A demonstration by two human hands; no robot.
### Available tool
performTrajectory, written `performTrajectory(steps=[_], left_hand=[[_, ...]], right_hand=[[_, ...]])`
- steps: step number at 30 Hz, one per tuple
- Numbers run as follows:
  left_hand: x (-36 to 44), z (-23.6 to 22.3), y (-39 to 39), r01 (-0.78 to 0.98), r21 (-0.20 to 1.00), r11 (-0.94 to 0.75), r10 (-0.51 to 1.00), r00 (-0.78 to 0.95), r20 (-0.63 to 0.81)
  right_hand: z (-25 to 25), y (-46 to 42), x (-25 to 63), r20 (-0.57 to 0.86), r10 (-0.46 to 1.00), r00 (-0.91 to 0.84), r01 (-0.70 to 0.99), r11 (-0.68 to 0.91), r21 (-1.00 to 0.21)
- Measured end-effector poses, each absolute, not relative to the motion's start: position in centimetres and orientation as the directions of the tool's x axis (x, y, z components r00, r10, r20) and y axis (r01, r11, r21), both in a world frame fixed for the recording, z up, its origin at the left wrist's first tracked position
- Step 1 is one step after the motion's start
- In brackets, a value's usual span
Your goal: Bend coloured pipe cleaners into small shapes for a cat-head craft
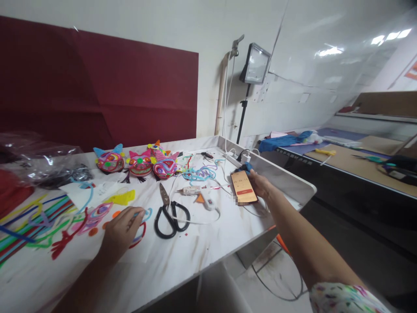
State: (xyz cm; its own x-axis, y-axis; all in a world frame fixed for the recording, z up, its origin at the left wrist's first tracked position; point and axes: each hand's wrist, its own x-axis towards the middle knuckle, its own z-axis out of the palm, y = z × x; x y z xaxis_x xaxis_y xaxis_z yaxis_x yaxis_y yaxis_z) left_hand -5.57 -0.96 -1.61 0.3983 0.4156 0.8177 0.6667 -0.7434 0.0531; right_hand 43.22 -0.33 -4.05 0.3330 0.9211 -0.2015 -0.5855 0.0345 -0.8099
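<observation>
My left hand (pixel 122 229) is closed above a white sheet, pinching a curled light blue pipe cleaner (pixel 148 214). Just below it lies a red and blue pipe-cleaner loop (pixel 140 237). At the right end of the table, my right hand (pixel 259 184) grips the edge of a smartphone (pixel 243 188) whose lit screen shows a timer. Some of its fingers are hidden behind the phone. Between the hands lie scissors (pixel 166 202) with black handles and a white glue gun (pixel 208 201). A yellow felt-like piece (pixel 122 198) rests beyond my left hand.
Several colourful animal-face ornaments (pixel 140 163) stand along the back. Tangled blue pipe cleaners (pixel 200 173) lie beside them. Long pipe cleaners (pixel 35 224) and a clear plastic bag (pixel 39 152) fill the left side. Cords run to plugs near the raised edge (pixel 276 171).
</observation>
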Motion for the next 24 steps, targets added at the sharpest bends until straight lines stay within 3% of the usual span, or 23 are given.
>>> performTrajectory(steps=[4,10,24], left_hand=[[-5.6,-1.8,-0.9,0.663,0.057,-0.746,0.416,0.398,0.818],[-5.8,-2.0,-0.9,0.662,0.071,-0.746,0.43,0.398,0.81],[-5.5,-1.6,-1.0,0.657,0.043,-0.753,0.404,0.41,0.818]], right_hand=[[-2.1,-1.0,42.4,-0.325,0.849,0.416,-0.435,-0.128,-0.891],[-0.3,-1.7,41.0,-0.34,0.788,0.514,-0.248,-0.243,-0.938],[2.0,-1.1,39.4,-0.261,0.68,0.686,0.166,-0.495,-0.853]])
